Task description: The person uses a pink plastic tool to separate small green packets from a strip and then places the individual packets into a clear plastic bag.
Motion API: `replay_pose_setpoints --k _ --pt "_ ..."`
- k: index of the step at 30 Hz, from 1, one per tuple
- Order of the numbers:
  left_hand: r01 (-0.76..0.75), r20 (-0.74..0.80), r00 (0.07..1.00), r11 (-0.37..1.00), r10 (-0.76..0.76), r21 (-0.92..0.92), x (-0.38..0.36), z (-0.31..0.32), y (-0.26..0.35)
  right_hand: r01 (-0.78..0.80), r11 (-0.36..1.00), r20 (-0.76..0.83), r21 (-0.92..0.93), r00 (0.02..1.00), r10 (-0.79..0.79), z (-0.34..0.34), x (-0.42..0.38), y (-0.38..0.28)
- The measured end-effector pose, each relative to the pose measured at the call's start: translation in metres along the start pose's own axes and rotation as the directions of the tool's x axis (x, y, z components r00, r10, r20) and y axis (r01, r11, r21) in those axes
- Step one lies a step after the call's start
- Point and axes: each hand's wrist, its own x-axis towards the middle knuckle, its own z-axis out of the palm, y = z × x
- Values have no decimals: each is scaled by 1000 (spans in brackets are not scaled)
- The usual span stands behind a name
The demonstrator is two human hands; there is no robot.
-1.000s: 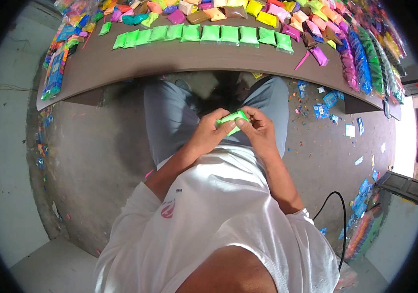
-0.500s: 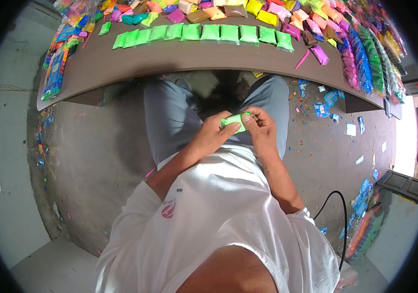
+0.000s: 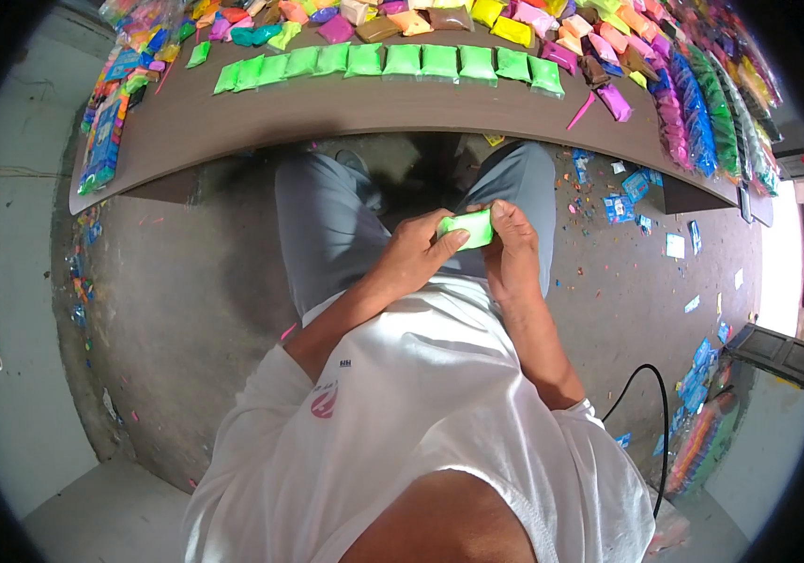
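Over my lap, a small bright green packet [image 3: 467,228] is held between both hands. My left hand [image 3: 418,250] grips its left end, thumb on top. The fingers of my right hand [image 3: 513,239] pinch its right end near the upper corner. On the table in front lies a row of several similar green packets [image 3: 439,62], side by side.
Behind the row, the brown table [image 3: 355,111] bears a heap of coloured packets [image 3: 411,22]. Bagged packets [image 3: 693,113] lie at the right, more packs [image 3: 104,141] at the left. Blue wrappers [image 3: 620,209] litter the floor. A black cable [image 3: 665,413] curves at lower right.
The green packet has shifted slightly right and up, and more of its face shows. My right thumb has moved off its face to the right end.
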Motion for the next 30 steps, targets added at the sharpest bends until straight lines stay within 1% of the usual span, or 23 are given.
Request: replay_pose_setpoints --k 1,3,4,6,7,8,9,10,11,12,13,15,16,18,19,21,22,23,24,26,27,29,30 --pt "-29 -10 1000 1000 29 6 0 1 -1 -1 1000 -1 -1 1000 1 0 0 -2" --pt "-59 -19 998 998 59 11 1 1 -1 -141 988 -33 59 989 143 -1 -1 -10" --pt "-53 -11 998 997 54 56 0 1 -2 -141 988 -35 59 989 143 -6 3 -10" --pt "-50 0 999 994 50 100 -3 0 -2 -78 986 -93 149 991 93 -24 15 -11" --pt "-59 -56 996 996 63 72 -7 1 -3 -77 986 -95 148 991 92 -31 16 -18" --pt "-70 -113 991 996 75 46 -8 1 -3 39 994 -205 103 979 -17 -37 17 -28" --pt "-70 -113 991 996 75 46 -8 1 -6 148 988 -306 45 944 -127 -38 17 -35" --pt "-98 -148 984 995 103 35 -9 2 -9 146 988 -308 45 943 -126 -37 14 -38" --pt "-130 -183 974 991 132 26 -8 3 -11 141 931 -299 -337 922 -248 -34 11 -42" --pt "-131 -183 974 991 134 27 -7 2 -9 113 734 -242 -669 902 -359 -31 8 -48" --pt "-132 -183 973 990 138 47 -7 3 -7 112 735 -244 -669 901 -359 -23 2 -51" --pt "-138 -175 973 988 148 67 -5 5 -5 49 778 -35 -626 995 -91 -1 -9 -49" --pt "-177 -166 968 980 189 85 -4 5 -5 52 778 -35 -627 995 -95 5 -9 -45" --pt "-209 -157 962 972 223 104 -4 4 -7 -84 853 44 -516 991 124 12 -10 -35" --pt "-187 -137 971 980 196 73 -4 2 -9 -86 854 44 -513 991 126 11 -10 -33" --pt "-166 -116 979 985 170 46 -4 0 -14 -13 868 93 -496 993 68 10 -8 -28" --pt "-124 -95 988 992 122 -15 -5 0 -17 -14 869 91 -494 994 68 9 -9 -27" --pt "-81 -71 995 994 76 -78 -5 1 -20 32 855 102 -518 995 24 7 -10 -26" --pt "-83 -69 995 993 77 -81 -5 1 -21 79 836 115 -542 993 -19 5 -10 -26" --pt "-60 29 997 955 72 -290 -4 -1 -24 113 822 136 -558 990 -44 1 -11 -26" --pt "-61 29 997 955 72 -292 -5 -3 -21 146 809 160 -570 985 -65 1 -12 -25" --pt "46 98 995 894 -2 -446 -8 -6 -12 170 779 179 -604 981 -76 3 -15 -26" --pt "46 97 995 893 -3 -447 -9 -9 -10 194 748 197 -634 977 -86 4 -15 -27"
